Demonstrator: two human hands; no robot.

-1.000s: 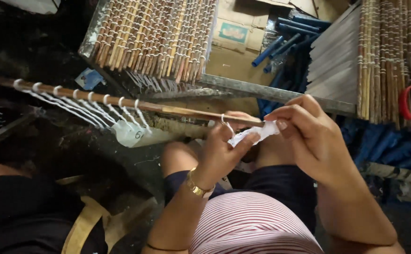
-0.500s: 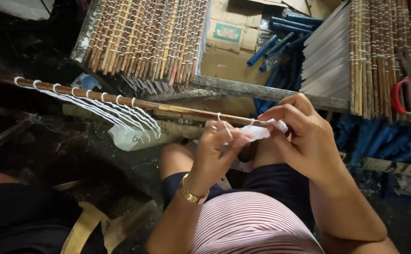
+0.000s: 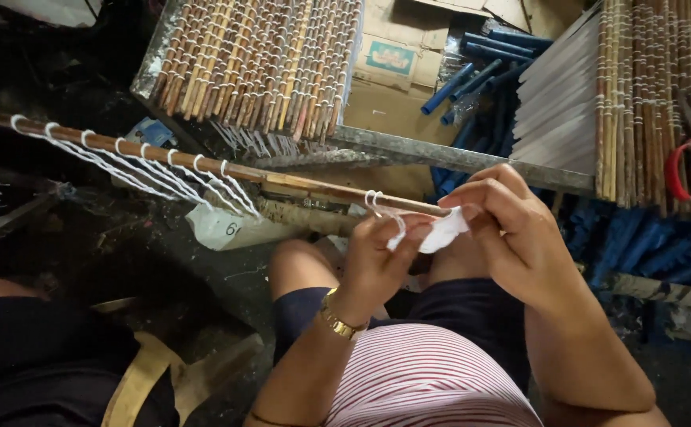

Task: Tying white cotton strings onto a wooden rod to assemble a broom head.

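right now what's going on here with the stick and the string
A seated person is looping white string around a long wooden stick. The left hand pinches the string just under the stick, and the right hand holds a small white wad at the stick's near end. Seven loops already sit further along. Bound stick mats lie behind.

White string point(image 3: 382, 207), brown stick point(image 3: 203, 164)

Left hand point(image 3: 377, 257) raised in front of the torso, fingers curled, thumb and forefinger in a pinch grip. Right hand point(image 3: 511, 229) just beside it, fingertips pinched, wrist bent inward.
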